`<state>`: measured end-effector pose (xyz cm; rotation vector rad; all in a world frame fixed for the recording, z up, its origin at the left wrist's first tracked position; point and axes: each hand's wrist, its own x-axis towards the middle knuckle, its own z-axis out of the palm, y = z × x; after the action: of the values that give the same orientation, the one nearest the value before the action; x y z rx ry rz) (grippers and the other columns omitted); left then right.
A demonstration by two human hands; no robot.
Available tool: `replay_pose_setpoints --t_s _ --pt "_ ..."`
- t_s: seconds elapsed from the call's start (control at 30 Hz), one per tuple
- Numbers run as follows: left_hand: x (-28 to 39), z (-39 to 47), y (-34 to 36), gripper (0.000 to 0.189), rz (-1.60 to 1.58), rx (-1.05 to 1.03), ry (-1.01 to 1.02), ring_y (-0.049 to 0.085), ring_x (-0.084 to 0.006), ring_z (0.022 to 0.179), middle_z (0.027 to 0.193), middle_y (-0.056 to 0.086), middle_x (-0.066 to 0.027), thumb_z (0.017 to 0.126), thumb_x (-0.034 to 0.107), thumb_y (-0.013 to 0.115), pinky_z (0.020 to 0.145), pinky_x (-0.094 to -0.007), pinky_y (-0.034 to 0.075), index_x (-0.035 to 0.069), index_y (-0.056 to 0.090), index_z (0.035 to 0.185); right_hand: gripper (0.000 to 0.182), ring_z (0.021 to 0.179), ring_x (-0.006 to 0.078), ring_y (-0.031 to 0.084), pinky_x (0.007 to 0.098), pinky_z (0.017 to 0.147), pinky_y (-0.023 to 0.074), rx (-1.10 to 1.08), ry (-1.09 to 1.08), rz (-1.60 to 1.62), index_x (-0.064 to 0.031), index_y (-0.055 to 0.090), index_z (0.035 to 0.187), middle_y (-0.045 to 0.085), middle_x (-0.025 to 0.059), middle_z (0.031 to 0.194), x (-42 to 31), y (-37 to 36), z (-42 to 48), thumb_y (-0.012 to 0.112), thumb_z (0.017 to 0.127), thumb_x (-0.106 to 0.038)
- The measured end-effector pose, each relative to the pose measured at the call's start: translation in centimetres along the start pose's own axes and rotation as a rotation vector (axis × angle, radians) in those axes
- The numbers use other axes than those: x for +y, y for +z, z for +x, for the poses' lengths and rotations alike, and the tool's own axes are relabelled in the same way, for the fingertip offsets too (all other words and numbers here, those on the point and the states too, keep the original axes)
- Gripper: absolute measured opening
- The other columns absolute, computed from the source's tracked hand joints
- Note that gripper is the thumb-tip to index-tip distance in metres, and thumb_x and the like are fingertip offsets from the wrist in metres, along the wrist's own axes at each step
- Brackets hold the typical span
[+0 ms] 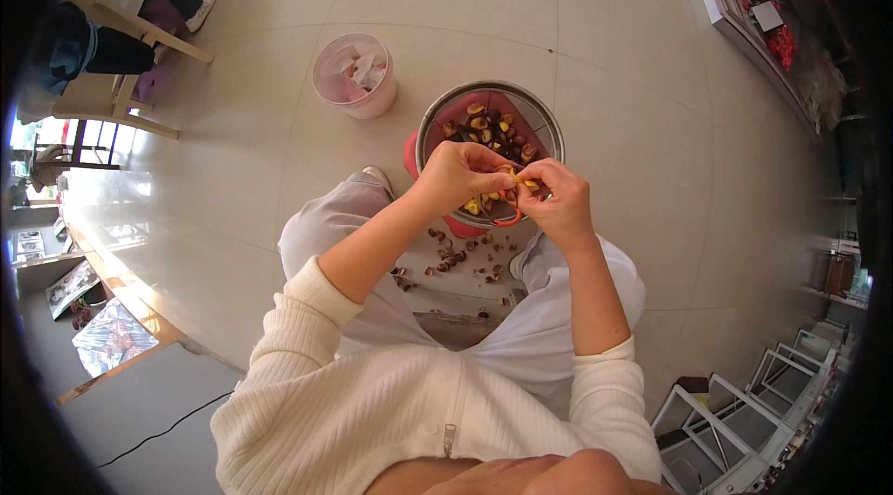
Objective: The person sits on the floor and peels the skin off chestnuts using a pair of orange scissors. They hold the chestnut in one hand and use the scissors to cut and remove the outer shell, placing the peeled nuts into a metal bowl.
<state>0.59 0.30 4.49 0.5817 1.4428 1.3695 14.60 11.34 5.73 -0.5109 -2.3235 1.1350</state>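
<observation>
My left hand and my right hand meet over the near part of a round metal-rimmed basin. Their fingertips pinch a small yellow piece, apparently a chestnut; its exact shape is partly covered by the fingers. Below the hands, an orange loop handle, perhaps of scissors, shows close to the basin's near rim. Brown-shelled chestnuts, some cut or split, lie in the far part of the basin. Yellow peeled kernels are partly hidden under my hands.
A red stool supports the basin. Shell pieces litter the tiled floor between my feet. A pink bucket with crumpled tissue stands beyond my left knee. Wooden chairs and a seated person are at far left; metal frames stand at lower right.
</observation>
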Motion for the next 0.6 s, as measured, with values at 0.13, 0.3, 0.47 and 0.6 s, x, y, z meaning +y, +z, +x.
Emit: replay_pose_setpoints --t_s 0.13,0.3,0.47,0.6 --pt "0.2 0.0 -0.1 0.026 -0.047 -0.019 -0.030 0.062 -0.0101 0.070 0.079 0.066 -0.0091 0.074 0.011 0.074 0.064 -0.0210 0.051 -0.007 0.063 0.089 0.013 0.062 0.0192 0.060 0.0275 0.055 0.0495 0.038 -0.031 -0.012 -0.0013 0.059 0.077 0.059 0.0084 0.073 0.0 -0.2 0.0 0.064 0.066 0.004" --pt "0.5 -0.1 -0.6 0.025 -0.002 0.058 -0.056 0.062 -0.0112 0.071 0.078 0.065 -0.0094 0.076 0.011 0.072 0.065 -0.0222 0.051 -0.007 0.061 0.088 0.010 0.060 0.0116 0.059 0.0235 0.055 0.0481 0.089 0.132 0.080 -0.0010 0.059 0.077 0.061 0.0050 0.072 0.9 -0.8 -0.2 0.064 0.070 0.003" --pt "-0.3 -0.4 -0.6 0.023 0.399 -0.399 -0.012 0.061 -0.0119 0.069 0.078 0.065 -0.0061 0.072 0.010 0.070 0.066 -0.0259 0.049 -0.001 0.062 0.091 0.010 0.063 0.0079 0.061 0.0206 0.054 0.0479 0.082 0.491 0.420 0.0011 0.061 0.087 0.063 0.0039 0.077 2.2 -1.0 0.5 0.061 0.078 -0.001" --pt "-3.3 -2.2 1.0 0.022 0.978 -0.772 0.028 0.062 -0.0226 0.075 0.080 0.064 -0.0083 0.069 0.006 0.063 0.069 -0.0322 0.050 0.004 0.063 0.092 0.009 0.066 0.0122 0.063 0.0237 0.056 0.0485 -0.063 0.561 0.337 0.0008 0.061 0.086 0.064 0.0067 0.079 3.2 0.0 0.6 0.061 0.078 -0.002"
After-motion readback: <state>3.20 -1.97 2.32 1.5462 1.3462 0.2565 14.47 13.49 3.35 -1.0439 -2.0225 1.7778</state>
